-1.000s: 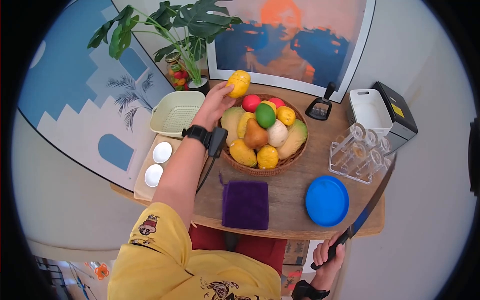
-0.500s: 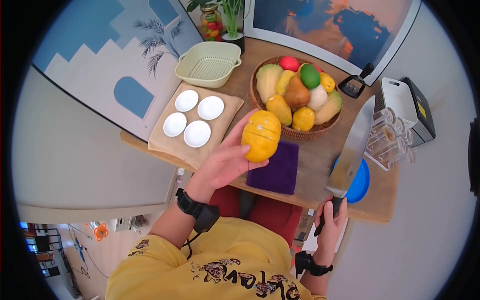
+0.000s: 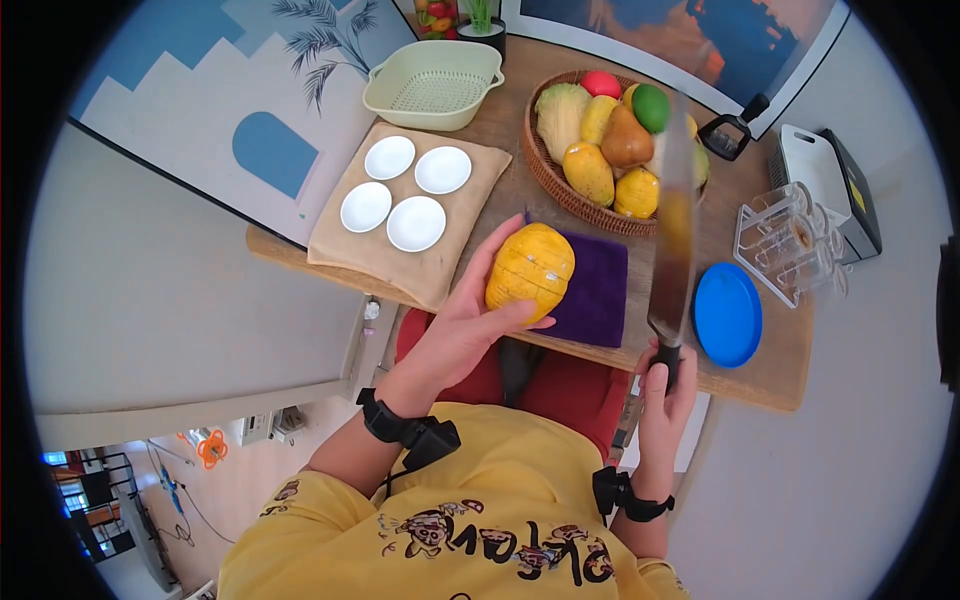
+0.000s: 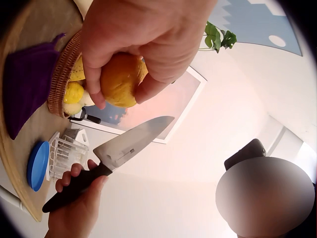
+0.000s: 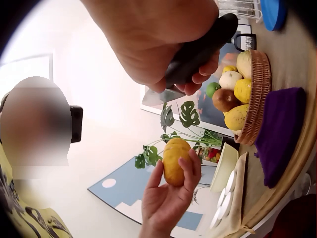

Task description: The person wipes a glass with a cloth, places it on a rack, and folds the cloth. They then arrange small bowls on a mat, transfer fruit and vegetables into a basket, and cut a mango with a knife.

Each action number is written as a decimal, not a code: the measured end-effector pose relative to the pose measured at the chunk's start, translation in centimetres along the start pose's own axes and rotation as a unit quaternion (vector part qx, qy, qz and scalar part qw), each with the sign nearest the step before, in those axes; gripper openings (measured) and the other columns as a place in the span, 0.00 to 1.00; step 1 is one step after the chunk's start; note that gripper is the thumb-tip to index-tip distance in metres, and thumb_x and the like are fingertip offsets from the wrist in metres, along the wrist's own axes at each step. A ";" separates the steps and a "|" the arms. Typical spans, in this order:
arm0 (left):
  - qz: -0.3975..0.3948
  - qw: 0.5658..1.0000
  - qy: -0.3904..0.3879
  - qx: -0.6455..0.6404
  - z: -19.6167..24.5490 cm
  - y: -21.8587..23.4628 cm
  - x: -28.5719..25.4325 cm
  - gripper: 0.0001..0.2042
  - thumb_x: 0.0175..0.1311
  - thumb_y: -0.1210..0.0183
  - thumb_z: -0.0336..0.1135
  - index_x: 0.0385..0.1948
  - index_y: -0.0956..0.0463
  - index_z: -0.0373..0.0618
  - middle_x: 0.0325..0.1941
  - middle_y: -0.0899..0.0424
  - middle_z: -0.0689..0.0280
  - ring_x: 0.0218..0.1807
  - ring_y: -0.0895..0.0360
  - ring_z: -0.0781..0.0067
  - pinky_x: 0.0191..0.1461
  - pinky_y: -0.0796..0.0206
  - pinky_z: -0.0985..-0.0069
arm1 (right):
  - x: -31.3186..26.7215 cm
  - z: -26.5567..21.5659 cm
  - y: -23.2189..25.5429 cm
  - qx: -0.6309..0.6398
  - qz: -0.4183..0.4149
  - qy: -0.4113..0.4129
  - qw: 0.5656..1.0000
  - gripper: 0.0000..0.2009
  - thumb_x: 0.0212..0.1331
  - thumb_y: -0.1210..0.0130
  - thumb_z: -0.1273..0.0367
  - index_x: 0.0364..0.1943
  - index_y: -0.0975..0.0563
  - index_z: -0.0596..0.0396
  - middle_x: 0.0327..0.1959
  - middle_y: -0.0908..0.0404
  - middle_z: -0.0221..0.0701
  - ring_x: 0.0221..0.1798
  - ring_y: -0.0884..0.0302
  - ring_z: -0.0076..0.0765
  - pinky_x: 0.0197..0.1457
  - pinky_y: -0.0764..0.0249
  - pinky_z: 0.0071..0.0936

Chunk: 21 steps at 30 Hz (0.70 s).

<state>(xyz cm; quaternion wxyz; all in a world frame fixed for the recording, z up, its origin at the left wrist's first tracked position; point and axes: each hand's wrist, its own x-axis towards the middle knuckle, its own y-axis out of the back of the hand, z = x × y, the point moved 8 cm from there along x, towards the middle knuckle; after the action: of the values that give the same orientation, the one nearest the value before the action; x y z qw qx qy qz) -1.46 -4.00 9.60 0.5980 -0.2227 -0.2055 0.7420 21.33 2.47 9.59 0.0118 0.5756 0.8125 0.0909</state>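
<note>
My left hand grips a yellow fruit with lines scored across its skin, thumb on one side and fingers on the other. It is held over the table's front edge, beside a purple pouch. In my right hand is a large kitchen knife, fingers wrapped round its black handle. The blade points away from the body and overlaps the fruit basket in the head view. From the left wrist, the blade shows apart from the fruit.
A wicker basket of mixed fruit stands at the back. Left of it are a pale green colander and a beige mat bearing several white bowls. To the right are a blue plate, a rack of glasses and a white bin.
My left hand has brought the yellow fruit from beside the basket toward the body. The right hand has swung the knife inward, its blade now pointing forward. The head view has tipped lower.
</note>
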 end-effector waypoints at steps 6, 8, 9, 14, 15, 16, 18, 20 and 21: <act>-0.014 0.999 0.000 -0.033 0.3 -1.6 -0.3 0.41 0.60 0.37 0.19 0.75 0.51 0.51 0.69 0.36 0.63 0.69 0.33 0.68 0.67 0.30 0.63 | -0.2 -3.0 -0.7 -0.151 -0.003 0.150 0.977 0.14 0.54 0.34 0.72 0.43 0.24 0.58 0.35 0.26 0.36 0.37 0.28 0.37 0.42 0.31 0.27; -0.009 1.000 -0.007 0.021 -0.4 -1.1 -0.3 0.42 0.60 0.37 0.19 0.75 0.51 0.50 0.69 0.36 0.63 0.69 0.33 0.69 0.69 0.32 0.66 | -0.3 -4.2 -1.1 -0.174 0.003 0.198 0.965 0.16 0.50 0.31 0.72 0.43 0.23 0.58 0.35 0.25 0.36 0.37 0.26 0.39 0.40 0.29 0.28; -0.006 0.997 -0.018 0.078 -0.3 -1.0 -0.2 0.42 0.60 0.37 0.19 0.75 0.51 0.48 0.69 0.36 0.63 0.69 0.34 0.70 0.71 0.35 0.68 | -0.3 -4.6 -1.6 -0.205 -0.011 0.222 0.953 0.18 0.47 0.28 0.71 0.43 0.22 0.57 0.35 0.24 0.36 0.36 0.25 0.40 0.38 0.28 0.29; -0.032 0.991 -0.041 0.122 0.4 -1.2 0.3 0.46 0.54 0.30 0.25 0.75 0.50 0.47 0.70 0.35 0.65 0.70 0.36 0.73 0.72 0.40 0.69 | -0.9 -4.7 -2.9 -0.280 -0.044 0.241 0.928 0.20 0.41 0.25 0.66 0.41 0.17 0.53 0.37 0.22 0.35 0.32 0.22 0.39 0.33 0.25 0.30; -0.032 0.991 -0.037 0.122 0.4 -1.4 0.2 0.46 0.54 0.30 0.25 0.75 0.50 0.47 0.70 0.35 0.65 0.70 0.36 0.73 0.72 0.40 0.69 | -0.8 -4.5 -2.8 -0.281 -0.044 0.237 0.929 0.20 0.41 0.25 0.66 0.41 0.17 0.53 0.37 0.22 0.35 0.32 0.22 0.39 0.33 0.25 0.30; -0.038 0.989 -0.032 0.140 0.4 -1.5 0.1 0.46 0.54 0.30 0.24 0.75 0.50 0.46 0.70 0.35 0.64 0.70 0.35 0.73 0.72 0.41 0.69 | -0.6 -4.5 -2.5 -0.284 -0.027 0.243 0.927 0.19 0.42 0.25 0.66 0.41 0.17 0.53 0.37 0.22 0.35 0.32 0.22 0.39 0.33 0.26 0.30; -0.044 0.986 -0.025 0.159 0.1 -1.7 -0.1 0.46 0.54 0.30 0.23 0.75 0.50 0.46 0.70 0.35 0.64 0.70 0.35 0.73 0.72 0.41 0.70 | -0.3 -4.4 -1.9 -0.287 -0.011 0.247 0.925 0.19 0.43 0.25 0.67 0.41 0.17 0.54 0.36 0.22 0.35 0.32 0.22 0.40 0.33 0.26 0.30; -0.020 0.997 -0.001 0.074 -0.7 -1.3 -0.2 0.45 0.54 0.32 0.21 0.75 0.49 0.45 0.72 0.37 0.64 0.69 0.34 0.74 0.73 0.41 0.70 | 0.1 -4.1 -1.1 -0.261 0.004 0.233 0.937 0.19 0.43 0.26 0.67 0.41 0.17 0.54 0.35 0.22 0.35 0.31 0.22 0.40 0.32 0.26 0.30; -0.020 0.997 0.002 0.074 -0.7 -1.4 -0.1 0.45 0.54 0.32 0.21 0.75 0.49 0.45 0.72 0.37 0.64 0.69 0.34 0.74 0.73 0.41 0.70 | 0.2 -4.3 -1.1 -0.262 0.004 0.230 0.937 0.19 0.43 0.26 0.67 0.41 0.17 0.54 0.35 0.22 0.35 0.31 0.22 0.40 0.32 0.26 0.30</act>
<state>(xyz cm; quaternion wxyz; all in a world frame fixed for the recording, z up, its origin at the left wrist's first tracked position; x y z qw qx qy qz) 0.08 -3.77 9.85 0.6280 -0.1752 -0.1537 0.7425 19.72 1.70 13.65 -0.0256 0.5188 0.7383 0.4303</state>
